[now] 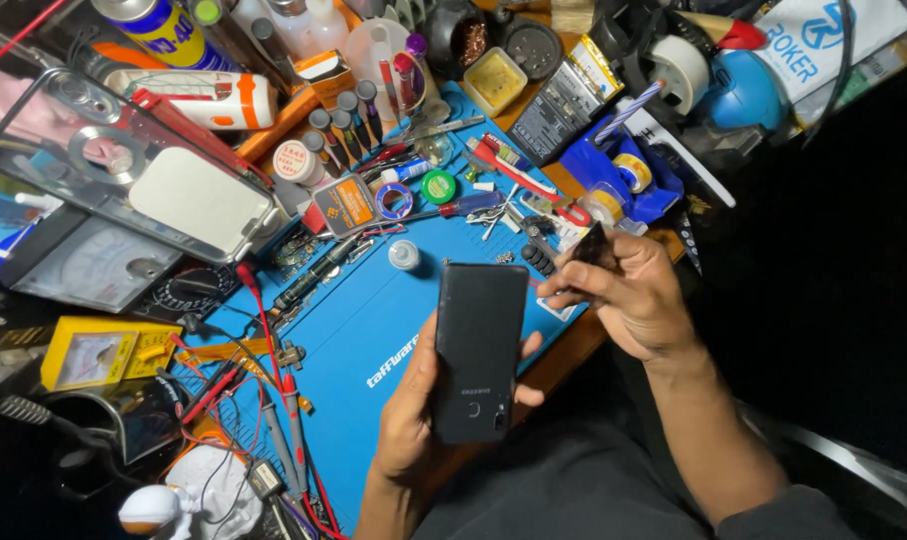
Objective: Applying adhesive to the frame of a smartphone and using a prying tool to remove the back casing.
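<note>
My left hand (pixel 406 415) grips a black smartphone (pixel 479 350) from below, its back cover facing up and its camera end toward me. The phone hovers over a blue work mat (pixel 354 330). My right hand (pixel 634 295) is just right of the phone's far corner, pinching a small thin black pick-like piece (pixel 592 245) between thumb and fingers. The piece's tip points away from the phone; whether it touches the phone I cannot tell.
The mat's far edge is crowded: a small clear bottle (pixel 404 255), screwdrivers (pixel 464 207), a green solder reel (pixel 438 186), a red-handled brush (pixel 519 175). A yellow multimeter (pixel 99 352) with red probe leads (pixel 274 380) lies left. A clear-framed tray (pixel 134 165) leans back left.
</note>
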